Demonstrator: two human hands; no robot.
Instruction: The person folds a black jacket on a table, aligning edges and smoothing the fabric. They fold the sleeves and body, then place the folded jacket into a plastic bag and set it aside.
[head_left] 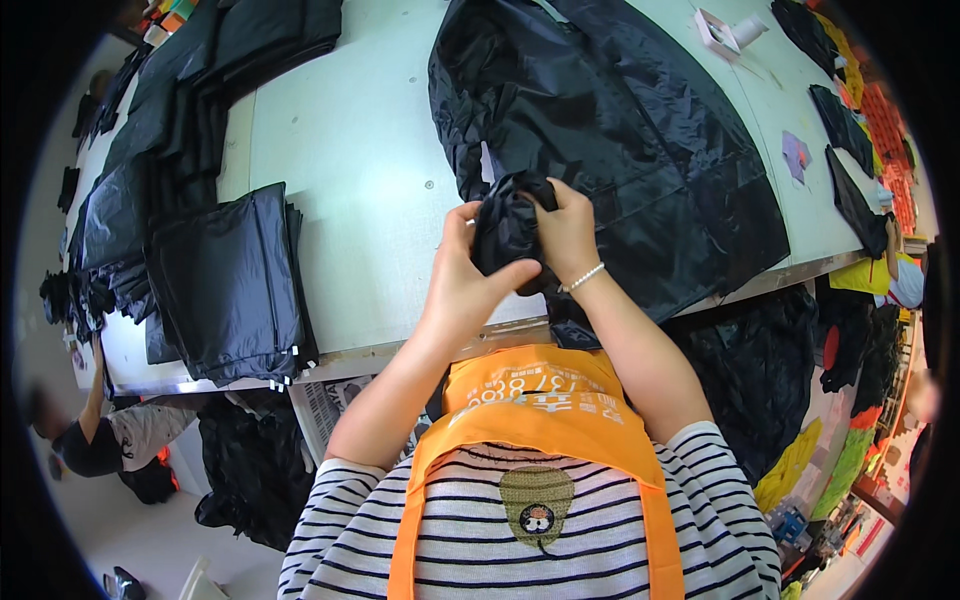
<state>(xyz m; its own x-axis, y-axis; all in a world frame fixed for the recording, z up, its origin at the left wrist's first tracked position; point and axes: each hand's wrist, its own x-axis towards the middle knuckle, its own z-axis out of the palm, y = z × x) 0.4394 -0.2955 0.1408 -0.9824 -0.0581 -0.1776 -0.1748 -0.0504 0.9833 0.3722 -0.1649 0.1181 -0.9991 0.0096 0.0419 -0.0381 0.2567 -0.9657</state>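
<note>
Both forearms rise from the lower edge and bend inward, meeting over the near edge of the tabletop (360, 150). The left hand (462, 280) curls around the lower side of a bunched wad of black fabric (505, 225), thumb pressed against it. The right hand (568, 235) clasps the wad from the other side, fingers folded over its top. The wad joins a large black garment (640, 140) spread on the tabletop.

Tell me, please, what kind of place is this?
Probably a garment workshop: a long white worktable carries stacks of folded black fabric pieces, and both hands bunch part of a large black garment.
</note>
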